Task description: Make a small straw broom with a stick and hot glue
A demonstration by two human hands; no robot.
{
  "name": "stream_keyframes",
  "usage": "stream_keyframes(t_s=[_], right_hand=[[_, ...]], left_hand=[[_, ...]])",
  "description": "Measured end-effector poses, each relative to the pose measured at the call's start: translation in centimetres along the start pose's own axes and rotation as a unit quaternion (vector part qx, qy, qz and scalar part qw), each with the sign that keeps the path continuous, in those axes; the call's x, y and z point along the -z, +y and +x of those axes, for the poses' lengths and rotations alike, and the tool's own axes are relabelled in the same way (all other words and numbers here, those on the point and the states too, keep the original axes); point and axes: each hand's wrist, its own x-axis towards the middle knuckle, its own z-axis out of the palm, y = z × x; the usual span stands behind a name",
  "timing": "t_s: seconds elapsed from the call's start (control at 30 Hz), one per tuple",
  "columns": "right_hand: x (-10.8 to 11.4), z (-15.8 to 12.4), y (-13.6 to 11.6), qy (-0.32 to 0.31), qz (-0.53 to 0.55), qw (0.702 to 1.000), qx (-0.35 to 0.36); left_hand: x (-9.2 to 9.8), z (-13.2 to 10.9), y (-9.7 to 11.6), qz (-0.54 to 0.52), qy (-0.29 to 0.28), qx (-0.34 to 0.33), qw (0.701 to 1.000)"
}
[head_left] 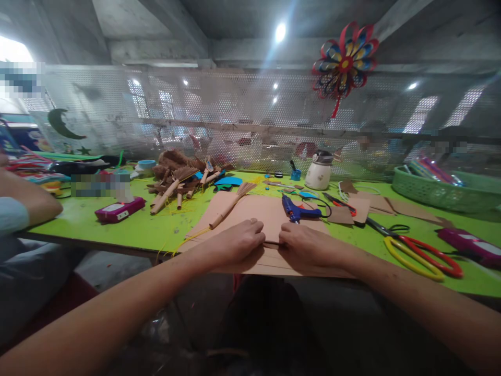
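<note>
My left hand (240,243) and my right hand (303,243) face each other at the table's front edge, fingers closed. Both pinch a narrow dark-edged strip of brown paper (272,244), which shows in the gap between them; whether it is a fold or a separate roll I cannot tell. Beneath lie larger brown paper sheets (262,204), slightly overhanging the edge. A blue hot glue gun (299,210) rests on them just beyond my right hand. Beyond my left hand, a rolled paper tube with a fringed end (230,206) lies slanted, with yellow string near it.
Large scissors (415,253) with red and yellow handles lie at right, near a purple box (469,245) and a green basket (446,196). A white bottle (319,172) stands behind. Leftward are piled paper rolls (174,183), another purple box (120,210) and a person's arm (29,196).
</note>
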Motion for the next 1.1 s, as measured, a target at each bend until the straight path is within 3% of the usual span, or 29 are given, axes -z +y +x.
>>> stream_keyframes(t_s=[0.13, 0.23, 0.33, 0.4, 0.5, 0.57, 0.73, 0.9, 1.1], right_hand=[[-0.3, -0.1, -0.6, 0.018, -0.050, 0.999, 0.001], [-0.3, -0.4, -1.0, 0.025, -0.069, 0.997, 0.016], [-0.4, -0.7, -1.4, 0.037, -0.078, 0.996, 0.014], [-0.7, -0.9, -1.5, 0.052, -0.078, 0.996, 0.005], [-1.4, -1.1, -1.5, 0.095, -0.066, 0.993, 0.000], [-1.8, -1.3, -1.4, 0.132, -0.056, 0.990, 0.000], [-2.0, -1.7, -1.1, 0.195, -0.037, 0.980, 0.012], [-1.4, -1.9, -1.1, 0.215, 0.010, 0.976, 0.008], [-0.2, -1.9, -0.6, 0.214, 0.183, 0.959, -0.025]], left_hand=[[0.1, 0.4, 0.2, 0.078, -0.018, -0.070, 0.994], [-0.2, 0.4, -0.1, 0.084, -0.021, -0.088, 0.992], [-0.2, 0.2, -0.7, 0.008, -0.025, -0.041, 0.999], [0.0, 0.5, -1.1, -0.080, -0.028, 0.032, 0.996], [0.5, 1.9, -1.5, -0.204, -0.008, 0.156, 0.966], [0.8, 3.0, -1.5, -0.266, -0.024, 0.200, 0.943], [0.7, 4.1, -1.2, -0.353, -0.109, 0.186, 0.910], [0.1, 2.8, -1.1, -0.447, -0.099, 0.223, 0.860], [-0.1, 2.2, -0.5, -0.447, -0.089, 0.262, 0.851]])
